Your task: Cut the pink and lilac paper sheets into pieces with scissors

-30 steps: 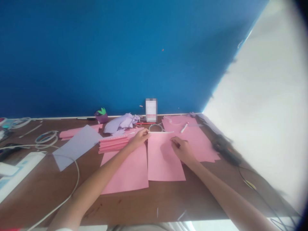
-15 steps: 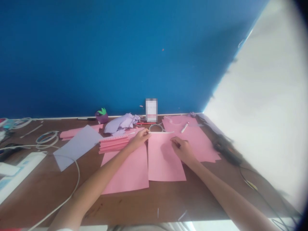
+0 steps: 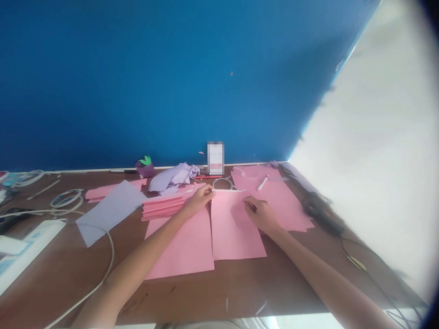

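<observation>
A pink sheet of paper (image 3: 236, 233) lies on the table in front of me, with a narrow white strip (image 3: 229, 190) along its far edge. My left hand (image 3: 203, 197) is closed in a pinch at the sheet's far left corner, by the strip's left end. Curled fingers close my right hand (image 3: 259, 210) over the sheet's right side, a little nearer than the strip; what they hold, if anything, is hidden. Another pink sheet (image 3: 185, 249) lies under my left forearm. Beside that forearm is a pleated pink paper stack (image 3: 161, 208).
Behind the sheet are a tape roll (image 3: 222, 183) and an upright phone (image 3: 216, 157). Pink sheets with a white marker (image 3: 263, 182) lie right. Crumpled purple paper (image 3: 173, 177), a lavender sheet (image 3: 111, 210), a power strip (image 3: 30, 251) and a cable (image 3: 111, 256) are left.
Both hands keep nearly the same place on the pink sheet. The view has shifted very slightly; nothing has visibly been taken up or let go.
</observation>
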`<state>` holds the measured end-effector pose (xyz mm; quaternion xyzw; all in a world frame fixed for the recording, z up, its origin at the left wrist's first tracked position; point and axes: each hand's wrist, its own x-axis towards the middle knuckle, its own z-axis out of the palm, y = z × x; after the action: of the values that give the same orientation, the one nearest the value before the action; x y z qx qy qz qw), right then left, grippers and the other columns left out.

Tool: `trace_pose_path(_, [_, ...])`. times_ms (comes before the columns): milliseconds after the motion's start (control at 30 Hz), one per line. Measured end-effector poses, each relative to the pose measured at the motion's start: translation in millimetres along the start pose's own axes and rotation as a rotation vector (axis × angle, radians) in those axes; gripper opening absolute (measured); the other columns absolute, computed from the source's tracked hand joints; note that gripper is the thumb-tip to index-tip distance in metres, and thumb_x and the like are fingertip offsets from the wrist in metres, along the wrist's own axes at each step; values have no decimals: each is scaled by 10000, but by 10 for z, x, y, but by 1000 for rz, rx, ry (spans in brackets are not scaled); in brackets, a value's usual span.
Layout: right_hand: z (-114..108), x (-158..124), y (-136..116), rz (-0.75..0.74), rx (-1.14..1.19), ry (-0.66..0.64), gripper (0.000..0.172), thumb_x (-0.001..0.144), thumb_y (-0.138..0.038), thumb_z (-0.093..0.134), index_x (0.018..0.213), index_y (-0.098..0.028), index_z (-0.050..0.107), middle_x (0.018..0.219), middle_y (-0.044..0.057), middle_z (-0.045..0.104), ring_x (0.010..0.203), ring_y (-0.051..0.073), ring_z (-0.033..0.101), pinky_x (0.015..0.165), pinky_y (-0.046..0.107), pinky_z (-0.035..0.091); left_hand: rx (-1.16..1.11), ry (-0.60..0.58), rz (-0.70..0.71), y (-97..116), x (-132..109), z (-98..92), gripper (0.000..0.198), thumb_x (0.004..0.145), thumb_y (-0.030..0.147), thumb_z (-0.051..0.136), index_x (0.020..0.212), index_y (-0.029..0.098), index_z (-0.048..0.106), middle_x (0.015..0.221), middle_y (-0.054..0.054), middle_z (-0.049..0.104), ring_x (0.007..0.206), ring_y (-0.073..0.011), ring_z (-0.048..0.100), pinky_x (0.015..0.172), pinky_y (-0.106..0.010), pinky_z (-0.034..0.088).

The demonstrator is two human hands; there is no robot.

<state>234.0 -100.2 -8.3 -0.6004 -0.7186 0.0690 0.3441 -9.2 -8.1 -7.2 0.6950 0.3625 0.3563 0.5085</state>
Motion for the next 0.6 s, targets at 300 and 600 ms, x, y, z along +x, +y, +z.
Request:
trace_pose_path(300, [-20, -5, -10, 0, -12, -13, 234, 820, -225, 442, 912, -183, 653, 638, 5, 620, 534, 129, 541, 554, 226, 372, 31, 4, 12, 44, -9, 9, 240, 808, 396, 533, 829, 159, 503, 674, 40, 461, 627, -95, 427, 592, -205, 294])
trace_pose_path(600, [-21, 4, 1, -37, -37, -4, 227, 825, -213, 443, 917, -194, 649, 660, 6, 641, 539, 129, 548, 550, 224, 369, 31, -3, 12, 5, 3, 0, 230, 810, 384, 540, 837, 158, 507, 680, 42, 458, 637, -92, 431, 592, -201, 290])
